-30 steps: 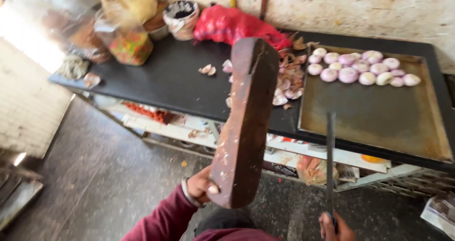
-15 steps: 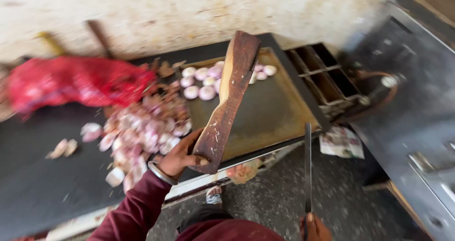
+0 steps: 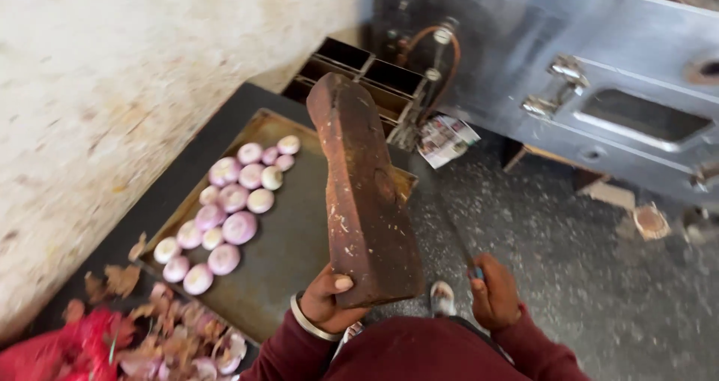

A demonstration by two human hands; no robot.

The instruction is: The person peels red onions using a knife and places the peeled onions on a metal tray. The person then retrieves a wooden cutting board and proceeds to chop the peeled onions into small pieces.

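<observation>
Board [image 3: 365, 194], a thick worn brown wood slab, was clamped at its near end by the left hand [image 3: 332, 304], thumb over the bottom edge; its long axis ran up and away over the tray's right edge, top tilted slightly left. Right hand [image 3: 493, 292] was closed on a thin dark knife [image 3: 454, 231], blade blurred and pointing away, just right of the board. Peeled pinkish onions [image 3: 231, 216], smooth and round, lay in rows on the flat metal tray [image 3: 299, 246], dry skins [image 3: 180, 336] at its near corner
</observation>
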